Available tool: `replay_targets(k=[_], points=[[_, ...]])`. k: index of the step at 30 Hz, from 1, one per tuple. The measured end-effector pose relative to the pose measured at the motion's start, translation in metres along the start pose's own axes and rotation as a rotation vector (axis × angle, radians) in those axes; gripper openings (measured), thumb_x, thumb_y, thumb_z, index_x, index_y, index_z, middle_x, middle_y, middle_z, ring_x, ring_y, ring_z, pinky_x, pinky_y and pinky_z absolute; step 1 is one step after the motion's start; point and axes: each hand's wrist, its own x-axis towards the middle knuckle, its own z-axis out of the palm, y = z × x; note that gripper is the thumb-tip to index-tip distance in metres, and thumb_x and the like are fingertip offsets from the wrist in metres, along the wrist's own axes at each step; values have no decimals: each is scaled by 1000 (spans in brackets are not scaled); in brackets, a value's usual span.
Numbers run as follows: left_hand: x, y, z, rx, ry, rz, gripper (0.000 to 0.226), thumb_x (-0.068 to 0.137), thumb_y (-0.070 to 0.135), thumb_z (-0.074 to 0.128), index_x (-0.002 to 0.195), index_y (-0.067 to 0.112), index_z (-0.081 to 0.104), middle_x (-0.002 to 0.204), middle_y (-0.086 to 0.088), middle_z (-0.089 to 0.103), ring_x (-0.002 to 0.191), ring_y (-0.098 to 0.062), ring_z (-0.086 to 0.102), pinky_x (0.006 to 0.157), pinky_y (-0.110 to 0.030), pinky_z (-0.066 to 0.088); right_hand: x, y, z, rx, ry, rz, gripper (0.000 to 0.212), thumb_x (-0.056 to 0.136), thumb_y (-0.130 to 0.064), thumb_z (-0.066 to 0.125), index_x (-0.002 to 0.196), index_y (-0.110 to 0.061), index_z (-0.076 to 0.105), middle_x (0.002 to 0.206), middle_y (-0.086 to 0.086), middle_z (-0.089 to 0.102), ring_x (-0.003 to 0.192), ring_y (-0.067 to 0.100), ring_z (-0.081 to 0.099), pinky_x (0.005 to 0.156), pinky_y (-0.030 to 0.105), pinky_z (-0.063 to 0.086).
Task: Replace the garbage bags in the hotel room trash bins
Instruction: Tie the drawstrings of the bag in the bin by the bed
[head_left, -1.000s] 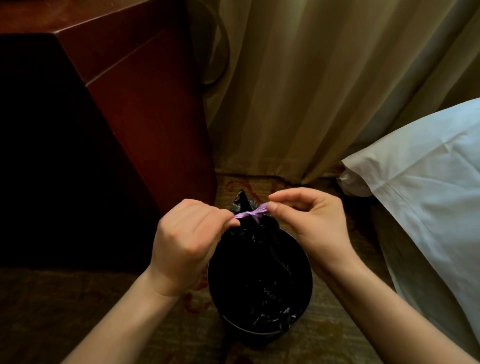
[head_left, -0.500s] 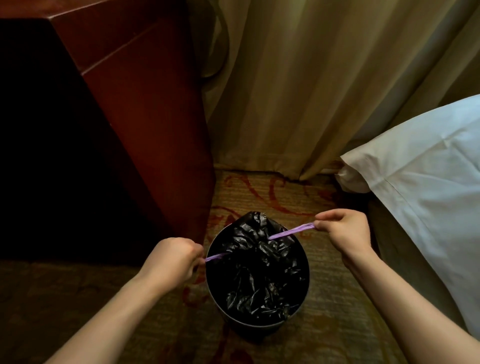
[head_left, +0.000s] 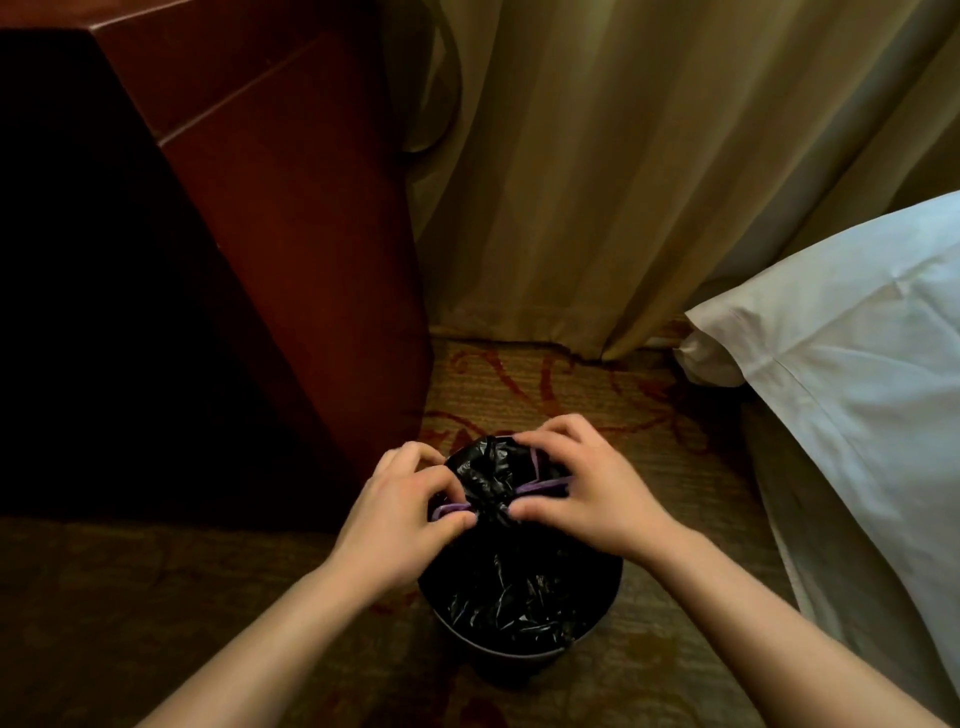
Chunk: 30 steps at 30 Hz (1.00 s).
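Both hands have come back together after a wide sideways pull half a second ago, and now meet at the gathered neck of the bag. The left hand (head_left: 400, 514) has its fingers curled, pinching a loop of the thin purple drawstring (head_left: 545, 487) just beside the neck. The right hand (head_left: 587, 499) curls over the other side, fingertips on the strand where it leaves the neck.

The crinkled black plastic garbage bag (head_left: 498, 587) sits inside the round dark trash bin (head_left: 519, 653). The bin stands on the patterned brown carpet (head_left: 701, 623), beside a red-brown wooden cabinet (head_left: 291, 234). The bag looks glossy, thin and creased, its top cinched into a tuft. It is probably light, limp and slippery, and may tear if snagged. The drawstring loops or the bunched neck seem the surest places to hold.
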Motion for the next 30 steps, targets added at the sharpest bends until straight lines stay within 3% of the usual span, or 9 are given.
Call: replay_targets(k=[3,6,8,12,16,19,24,27,30], points=[[-3,-4,-4,-82,-50,-16,46,73,67,57,107,36,64,115,21,56,112,-2,52,94,-30,46,-4,-5,18,-248,-131,-18,105,63,-77,65,153,-46,21,160,-9,22,137,15,28,109,35,37],[-5,-3,-2,72,-38,65,65,81,64,57,137,35,43,134,17,52,125,-6,48,102,-34,44,-5,-3,34,-368,-179,27,110,69,-71,69,157,-38,11,152,-8,40,132,18,36,109,35,38],[-4,0,1,138,-81,81,76,82,66,59,147,38,30,146,16,41,136,-7,39,110,-34,38,-4,-3,42,-392,-153,53,106,73,-68,68,157,-32,14,137,-6,56,122,19,45,102,34,41],[-8,-1,7,219,-240,-22,117,67,75,68,156,35,5,164,7,3,152,-15,5,119,-38,23,-4,-4,49,-386,-128,63,84,78,-62,67,150,-37,32,123,-5,67,113,21,56,91,35,47],[-13,-8,13,157,-282,-53,142,55,75,77,155,32,-14,165,10,-8,152,-15,8,118,-40,33,0,2,38,-350,-70,152,35,82,-43,64,114,-32,64,102,-3,74,102,24,67,79,37,54],[-13,-12,17,118,-261,-44,146,52,73,80,154,32,-17,163,13,-6,151,-15,14,115,-39,38,6,1,28,-266,-15,236,25,77,-34,62,101,-28,69,94,-2,75,97,26,68,75,37,55],[-12,-8,23,87,-220,-54,128,64,76,71,156,33,-9,163,12,-2,151,-15,12,118,-39,32,10,-13,7,-233,63,231,24,80,-31,64,103,-30,73,95,-3,76,97,24,68,77,34,52],[-7,-2,21,79,-69,-2,109,74,78,58,157,31,6,163,8,13,150,-11,13,121,-38,23,10,-25,-3,-93,88,225,16,82,-34,67,96,-30,75,90,-7,75,92,18,68,76,34,52],[2,7,15,-122,16,7,100,73,74,63,154,31,23,154,12,38,141,-7,36,116,-38,34,11,-38,-13,58,139,181,10,81,-32,71,90,-29,75,83,-11,74,83,9,68,75,36,54]])
